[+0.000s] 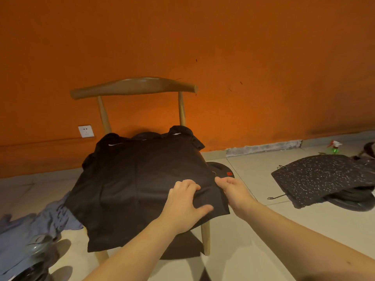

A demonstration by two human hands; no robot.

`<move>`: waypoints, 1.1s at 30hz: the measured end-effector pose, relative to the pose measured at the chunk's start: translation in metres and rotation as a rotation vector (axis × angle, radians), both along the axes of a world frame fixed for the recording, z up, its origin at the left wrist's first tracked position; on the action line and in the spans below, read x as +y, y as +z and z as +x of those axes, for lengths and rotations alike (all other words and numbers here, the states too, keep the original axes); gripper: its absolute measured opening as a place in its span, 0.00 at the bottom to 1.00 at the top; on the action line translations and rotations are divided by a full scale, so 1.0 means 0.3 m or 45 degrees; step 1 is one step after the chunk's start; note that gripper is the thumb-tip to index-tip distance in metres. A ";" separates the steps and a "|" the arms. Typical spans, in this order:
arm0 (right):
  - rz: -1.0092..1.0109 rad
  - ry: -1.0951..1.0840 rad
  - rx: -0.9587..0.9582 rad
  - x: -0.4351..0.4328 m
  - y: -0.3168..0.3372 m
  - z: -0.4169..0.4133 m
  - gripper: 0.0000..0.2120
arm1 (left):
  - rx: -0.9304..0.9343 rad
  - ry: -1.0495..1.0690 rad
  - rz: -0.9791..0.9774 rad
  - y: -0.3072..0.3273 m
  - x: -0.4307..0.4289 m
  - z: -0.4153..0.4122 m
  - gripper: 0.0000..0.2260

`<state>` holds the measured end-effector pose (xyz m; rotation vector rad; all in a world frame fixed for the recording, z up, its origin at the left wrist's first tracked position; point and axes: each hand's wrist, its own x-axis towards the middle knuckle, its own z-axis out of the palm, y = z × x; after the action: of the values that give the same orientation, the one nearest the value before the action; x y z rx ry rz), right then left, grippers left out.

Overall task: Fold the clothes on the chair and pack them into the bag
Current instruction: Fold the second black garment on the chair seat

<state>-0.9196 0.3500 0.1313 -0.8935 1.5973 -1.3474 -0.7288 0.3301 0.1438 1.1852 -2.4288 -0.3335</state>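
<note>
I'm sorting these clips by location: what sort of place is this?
Probably a plain room in a home. A wooden chair stands against an orange wall that has a wall socket low down, the tiled floor is pale, and a black garment lies spread on the chair.

The black shirt (132, 179) is lying as matt, smooth cloth over a chair (134, 87) whose wood is showing a soft sheen. At three o'clock a speckled mat (316, 177) is looking rough and grainy; the floor tiles (253, 250) are looking smooth.
</note>
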 end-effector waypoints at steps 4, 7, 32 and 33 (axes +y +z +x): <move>0.060 0.131 -0.014 0.021 -0.007 0.002 0.18 | -0.101 -0.096 -0.010 -0.030 0.028 -0.029 0.35; 0.118 0.254 -0.212 0.033 0.003 0.015 0.13 | -0.045 -0.050 0.012 -0.038 0.033 -0.041 0.26; 0.242 0.515 -0.225 0.013 0.064 0.138 0.16 | 0.648 0.271 0.724 0.016 -0.032 0.144 0.10; 0.241 0.520 -0.218 0.010 0.064 0.148 0.16 | 0.651 0.244 0.751 0.013 -0.031 0.145 0.11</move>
<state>-0.8751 0.3531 0.1504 -0.9029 1.2993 -0.9431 -0.6852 0.3208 0.1479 1.3368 -1.7998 -1.1894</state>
